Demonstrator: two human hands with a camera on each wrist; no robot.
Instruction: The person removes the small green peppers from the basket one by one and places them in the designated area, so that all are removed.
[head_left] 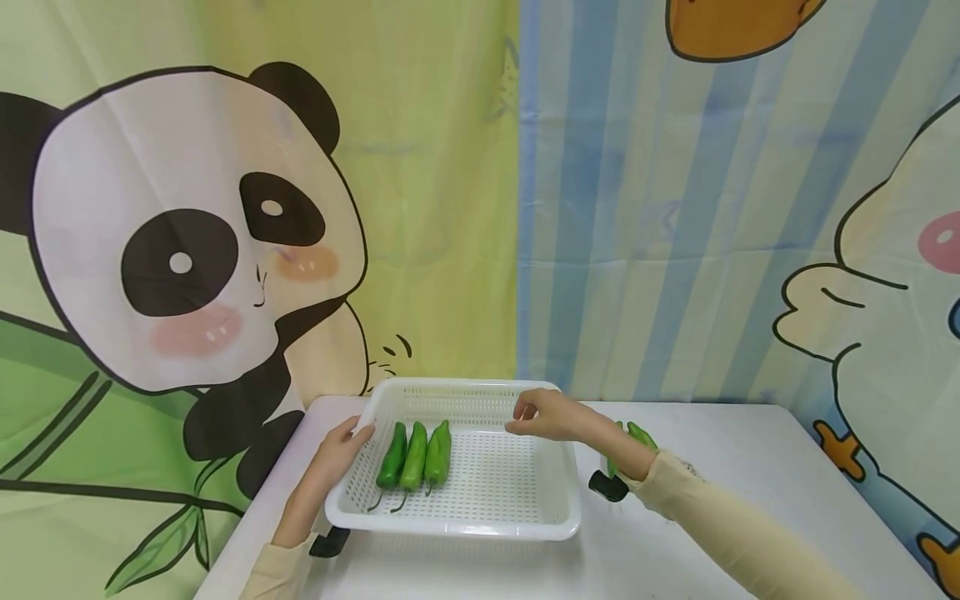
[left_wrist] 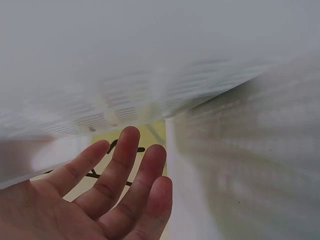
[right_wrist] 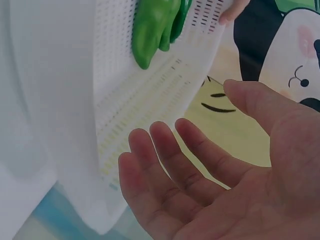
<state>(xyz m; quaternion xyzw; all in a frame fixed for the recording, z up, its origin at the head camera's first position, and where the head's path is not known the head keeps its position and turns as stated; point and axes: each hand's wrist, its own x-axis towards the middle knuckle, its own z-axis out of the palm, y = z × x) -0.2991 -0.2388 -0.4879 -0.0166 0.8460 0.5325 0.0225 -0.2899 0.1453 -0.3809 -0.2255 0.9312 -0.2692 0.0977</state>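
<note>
A white perforated plastic basket (head_left: 495,528) stands on the white table. Three green peppers lie side by side in its left half: a darker pepper (head_left: 392,458), a middle pepper (head_left: 413,458) and a right-hand pepper (head_left: 438,454), stems toward me. My left hand (head_left: 337,454) is at the basket's left rim, thumb over the edge; the left wrist view shows its fingers (left_wrist: 125,155) loosely extended outside the wall. Over the basket's right back part hovers my right hand (head_left: 551,415). In the right wrist view its fingers (right_wrist: 170,170) are loosely bent and hold nothing.
More green peppers (head_left: 642,434) lie on the table (head_left: 735,467) to the right of the basket, partly hidden by my right forearm. Curtains with a printed panda (head_left: 187,150) and blue stripes hang behind the table's back edge.
</note>
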